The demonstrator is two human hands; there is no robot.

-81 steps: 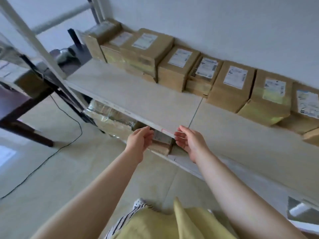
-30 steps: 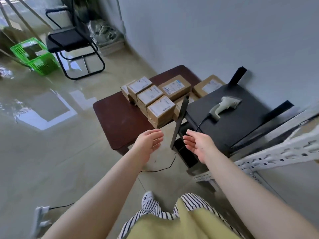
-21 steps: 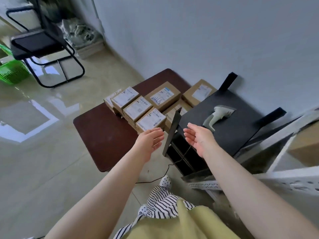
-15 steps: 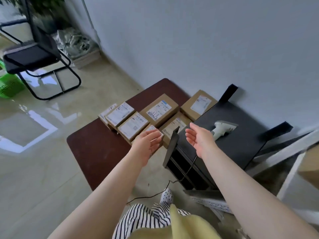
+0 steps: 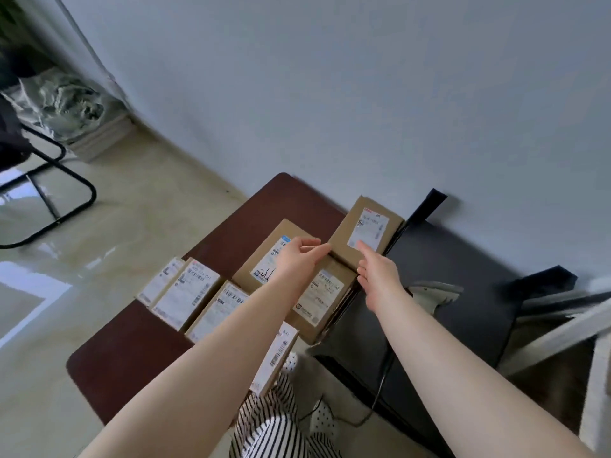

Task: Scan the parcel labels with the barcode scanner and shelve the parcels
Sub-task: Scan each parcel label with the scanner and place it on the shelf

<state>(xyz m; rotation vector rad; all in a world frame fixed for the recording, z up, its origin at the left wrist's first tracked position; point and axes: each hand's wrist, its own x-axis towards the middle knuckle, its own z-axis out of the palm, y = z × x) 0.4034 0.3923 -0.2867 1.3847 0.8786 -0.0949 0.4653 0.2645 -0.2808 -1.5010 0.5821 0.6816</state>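
Several brown cardboard parcels with white labels lie on a dark brown table (image 5: 139,355). The far parcel (image 5: 370,223) sits highest, against the black stand. My left hand (image 5: 297,262) reaches its left corner with straight fingers. My right hand (image 5: 377,272) touches its near edge, one fingertip on the label. Beneath my hands lie a parcel with a blue-edged label (image 5: 261,262) and another parcel (image 5: 325,294). The pale grey barcode scanner (image 5: 434,292) rests on the black stand, partly hidden by my right forearm.
The black stand (image 5: 472,282) is right of the table, with the scanner's cable (image 5: 380,391) hanging down its front. A white shelf frame (image 5: 568,322) crosses at far right. A black folding chair (image 5: 53,196) and a bagged pile (image 5: 72,104) are at far left. The wall is close behind.
The view turned from the shelf to the table. Both hands have moved forward from above the table's near side to the far parcel and now touch it.
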